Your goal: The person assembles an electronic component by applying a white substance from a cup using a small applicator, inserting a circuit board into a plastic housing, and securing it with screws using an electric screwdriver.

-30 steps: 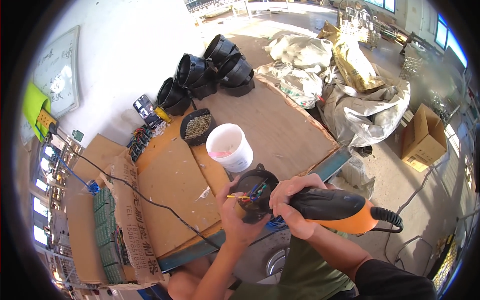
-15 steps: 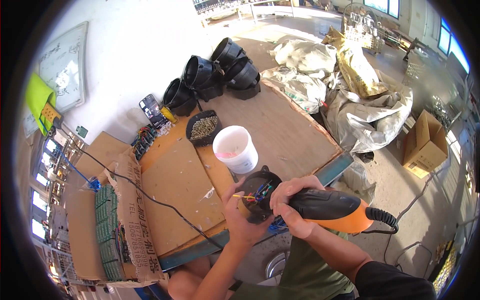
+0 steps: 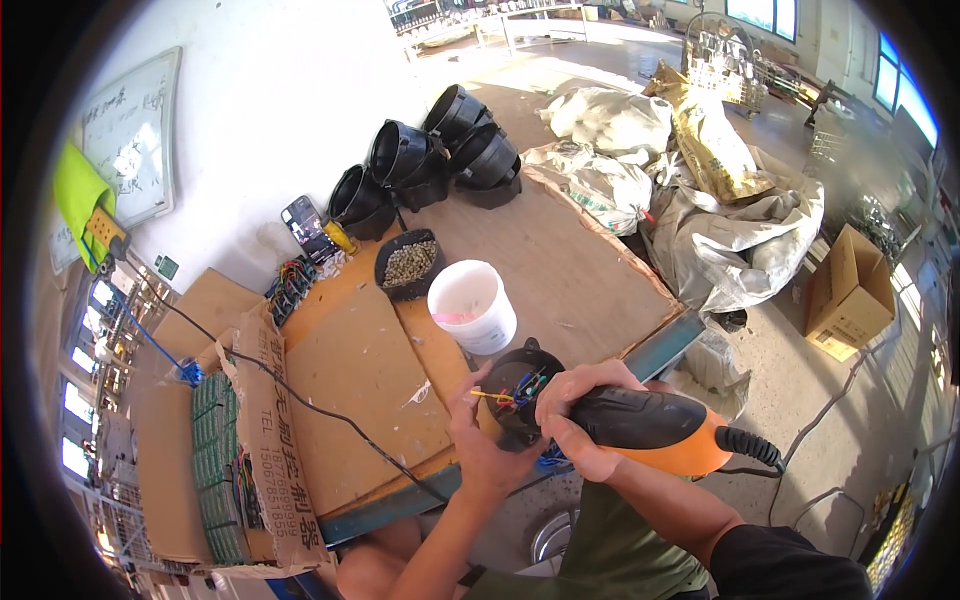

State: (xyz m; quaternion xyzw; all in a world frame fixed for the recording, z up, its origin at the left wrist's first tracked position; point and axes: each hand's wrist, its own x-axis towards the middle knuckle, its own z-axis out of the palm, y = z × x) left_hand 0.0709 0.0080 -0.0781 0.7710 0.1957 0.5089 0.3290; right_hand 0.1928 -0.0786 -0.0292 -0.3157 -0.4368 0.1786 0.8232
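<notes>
At the table's front edge, my left hand (image 3: 484,445) is wrapped round a round black plastic housing (image 3: 520,362), tilted with its open side up. Inside it, thin wires (image 3: 524,388) in yellow, red, blue and green stick up. My right hand (image 3: 583,415) grips an orange-and-black corded power tool (image 3: 655,425) from above. The tool's front end is at the housing, and my fingers hide its tip. Just beyond the housing stands a white plastic bucket (image 3: 487,328) with something pink inside. Behind that is a black container (image 3: 400,289) of small metal screws (image 3: 410,262).
Several black housings (image 3: 405,155) are stacked at the back. At left, a cardboard box (image 3: 170,470) holds green circuit boards (image 3: 215,460). A black cable (image 3: 350,420) crosses the cardboard-covered table. Wire bundles (image 3: 290,290) and a phone (image 3: 303,222) lie by the wall; sacks (image 3: 740,240) are right.
The power tool has shifted slightly left with my right hand. My left hand still holds the housing, and the whole view has moved a little.
</notes>
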